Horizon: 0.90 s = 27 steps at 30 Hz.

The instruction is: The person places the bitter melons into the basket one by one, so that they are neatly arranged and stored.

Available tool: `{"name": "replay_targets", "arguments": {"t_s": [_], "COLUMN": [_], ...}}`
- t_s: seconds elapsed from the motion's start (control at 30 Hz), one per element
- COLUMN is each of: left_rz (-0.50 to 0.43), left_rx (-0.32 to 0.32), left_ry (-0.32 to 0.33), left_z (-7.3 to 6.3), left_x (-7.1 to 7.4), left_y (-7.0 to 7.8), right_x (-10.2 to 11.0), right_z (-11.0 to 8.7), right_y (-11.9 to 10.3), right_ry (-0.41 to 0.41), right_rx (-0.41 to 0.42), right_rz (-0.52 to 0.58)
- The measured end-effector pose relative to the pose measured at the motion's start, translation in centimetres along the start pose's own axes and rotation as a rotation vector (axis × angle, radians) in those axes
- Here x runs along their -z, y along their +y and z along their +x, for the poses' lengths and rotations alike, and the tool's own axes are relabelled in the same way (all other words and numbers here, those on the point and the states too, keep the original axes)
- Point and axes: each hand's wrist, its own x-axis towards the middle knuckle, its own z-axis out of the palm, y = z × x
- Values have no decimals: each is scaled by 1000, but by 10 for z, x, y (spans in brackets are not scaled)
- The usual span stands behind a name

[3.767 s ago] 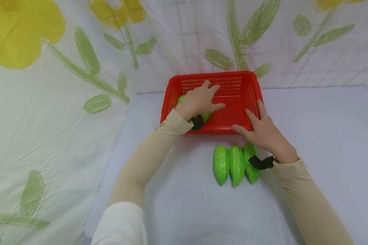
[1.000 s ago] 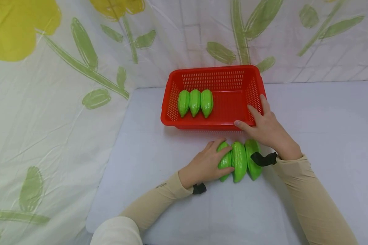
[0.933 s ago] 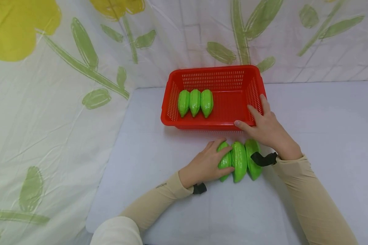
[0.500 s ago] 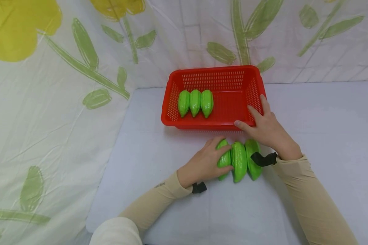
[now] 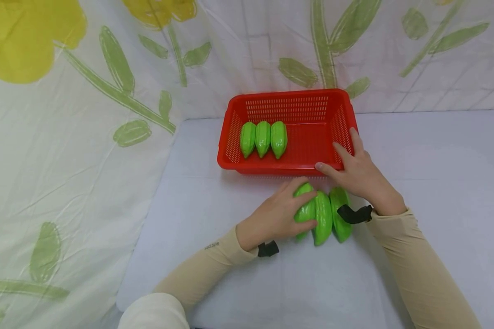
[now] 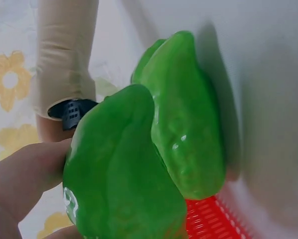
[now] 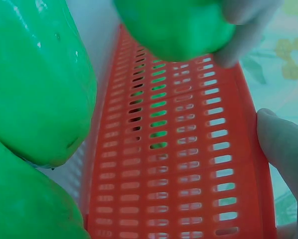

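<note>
In the head view, my left hand (image 5: 277, 212) grips the leftmost of three glossy green fruits, long and ridged like star fruit. Thumb and fingers go round this green fruit (image 5: 305, 211), its upper end tilted right; the right wrist view has it raised in front of the basket. The middle fruit (image 5: 323, 221) and right fruit (image 5: 340, 203) lie side by side on the table. My right hand (image 5: 364, 176) holds the near right corner of a red basket (image 5: 271, 171), thumb on the front rim. Three similar fruits (image 5: 263, 139) stand in a row at the basket's left.
A pale tabletop (image 5: 428, 183) extends to both sides. Behind and left hangs a flower-printed cloth (image 5: 247, 59). A black wrist camera (image 5: 354, 214) on the right arm hangs over part of the rightmost table fruit.
My left hand came from inside the basket to the leftmost table fruit, took hold of it and has just shifted it slightly up and away. The right hand keeps its place on the basket.
</note>
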Motion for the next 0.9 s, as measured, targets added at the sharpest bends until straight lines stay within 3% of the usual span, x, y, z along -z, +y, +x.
{"name": "replay_targets", "arguments": {"t_s": [0.43,0.6,0.9], "left_rz": [-26,-20,-31], "left_rx": [-33,-39,-46], "left_ry": [-13,-32,-8], "left_z": [17,21,30], "left_x": [29,36,46], "left_y": [2,5,3], "right_x": [-1,0,1], "right_z": [-1,0,0], "right_y": [-1,0,1], "right_ry": [19,10,4], "right_rx": [6,7,20], "right_rz": [0,-8,-39]}}
